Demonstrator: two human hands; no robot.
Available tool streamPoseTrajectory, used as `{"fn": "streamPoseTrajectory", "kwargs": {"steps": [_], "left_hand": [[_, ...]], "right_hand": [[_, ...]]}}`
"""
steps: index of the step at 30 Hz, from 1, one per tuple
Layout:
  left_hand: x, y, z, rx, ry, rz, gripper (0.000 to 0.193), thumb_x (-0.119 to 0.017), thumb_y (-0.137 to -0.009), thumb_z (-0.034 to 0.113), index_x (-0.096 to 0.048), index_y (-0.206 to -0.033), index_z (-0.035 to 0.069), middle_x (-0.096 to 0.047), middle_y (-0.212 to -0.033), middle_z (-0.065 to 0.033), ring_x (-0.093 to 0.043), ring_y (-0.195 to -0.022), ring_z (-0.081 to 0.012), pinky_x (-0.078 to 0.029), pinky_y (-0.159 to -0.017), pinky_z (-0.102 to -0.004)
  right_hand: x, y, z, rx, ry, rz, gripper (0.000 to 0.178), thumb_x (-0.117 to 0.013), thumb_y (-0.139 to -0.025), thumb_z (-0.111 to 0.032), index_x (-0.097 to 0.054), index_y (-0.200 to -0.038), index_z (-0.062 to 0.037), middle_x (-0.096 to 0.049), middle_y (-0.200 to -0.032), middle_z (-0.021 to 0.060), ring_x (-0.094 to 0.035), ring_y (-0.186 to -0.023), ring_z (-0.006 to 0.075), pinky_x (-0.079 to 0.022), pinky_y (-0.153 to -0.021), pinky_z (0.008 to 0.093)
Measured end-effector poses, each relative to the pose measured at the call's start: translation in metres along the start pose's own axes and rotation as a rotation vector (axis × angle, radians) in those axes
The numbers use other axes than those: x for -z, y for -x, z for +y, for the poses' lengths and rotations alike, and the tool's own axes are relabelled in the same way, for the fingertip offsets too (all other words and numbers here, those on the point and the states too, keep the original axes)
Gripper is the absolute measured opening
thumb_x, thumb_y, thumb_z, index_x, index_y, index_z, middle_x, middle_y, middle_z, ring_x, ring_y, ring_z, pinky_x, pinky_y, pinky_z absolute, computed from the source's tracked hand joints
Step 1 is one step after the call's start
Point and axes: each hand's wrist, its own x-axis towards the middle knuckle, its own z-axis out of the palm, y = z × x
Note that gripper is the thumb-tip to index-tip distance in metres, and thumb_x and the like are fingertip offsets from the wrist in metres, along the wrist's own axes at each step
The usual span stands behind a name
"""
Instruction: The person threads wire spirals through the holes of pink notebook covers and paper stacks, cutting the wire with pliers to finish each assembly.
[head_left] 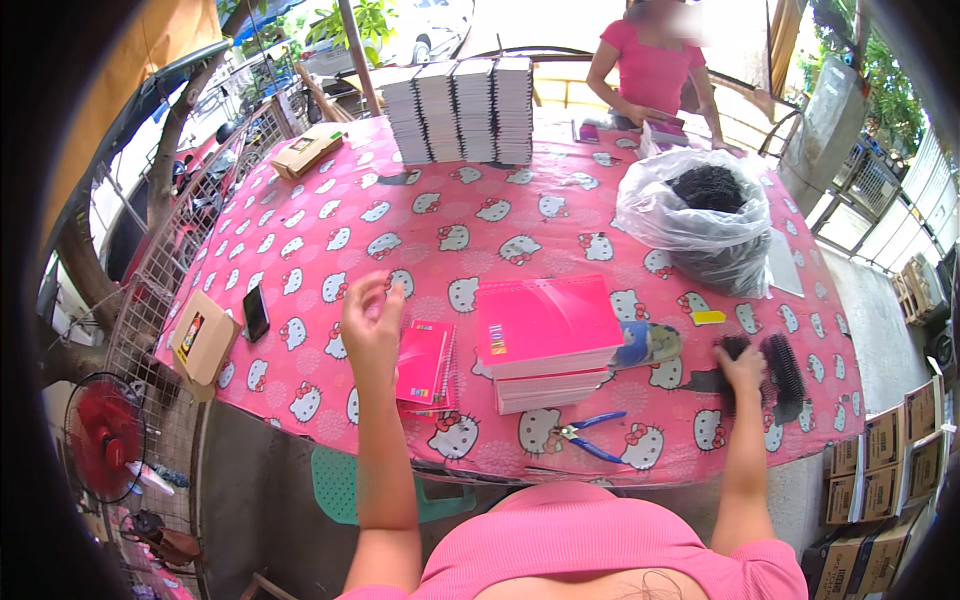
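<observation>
Outdoor setup here, a desk (300, 240) under a pink cartoon-cat cloth. Our right hand (742, 368) is closing on the black plastic binding combs (782, 368) near the right edge; they look light, springy and snaggy, so we'd grab a spine, not the teeth. Our left hand (372, 318) hovers loosely curled and empty above the pink spiral notebook (424, 364).

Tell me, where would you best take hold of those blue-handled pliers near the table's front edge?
Probably by the two blue handles of the pliers, coming from above and from the right. They lie flat on the pink tablecloth, handles spread toward the right and clear, while the metal nose points left toward the stack of pink notebooks.
</observation>
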Motion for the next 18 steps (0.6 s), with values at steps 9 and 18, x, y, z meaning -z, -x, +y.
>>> {"fn": "streamPoseTrajectory", "kwargs": {"steps": [9,18], "left_hand": [[-0.112,-0.015,0.101,-0.42,-0.515,-1.122,0.031,-0.064,-0.087,0.029,-0.068,-0.103,0.002,-0.068,-0.095,-0.0162,-0.064,-0.091,-0.0311,-0.048,-0.081,-0.0405],[-0.087,0.005,0.146,-0.491,-0.196,-0.815,0.02,-0.073,-0.077,0.012,-0.068,-0.092,0.001,-0.069,-0.085,-0.0139,-0.065,-0.076,-0.0264,-0.05,-0.07,-0.0364]], "right_hand": [[-0.003,-0.036,0.012,0.272,-0.055,0.058,0.029,-0.067,-0.083,-0.029,-0.067,-0.088,0.0001,-0.065,-0.088,0.0206,-0.065,-0.082,0.0376,-0.053,-0.073,0.0458],[0.095,-0.001,-0.027,0.446,-0.452,0.075,0.027,-0.066,-0.085,-0.022,-0.068,-0.103,-0.0018,-0.065,-0.085,0.0183,-0.064,-0.078,0.0336,-0.05,-0.069,0.0411]]}}
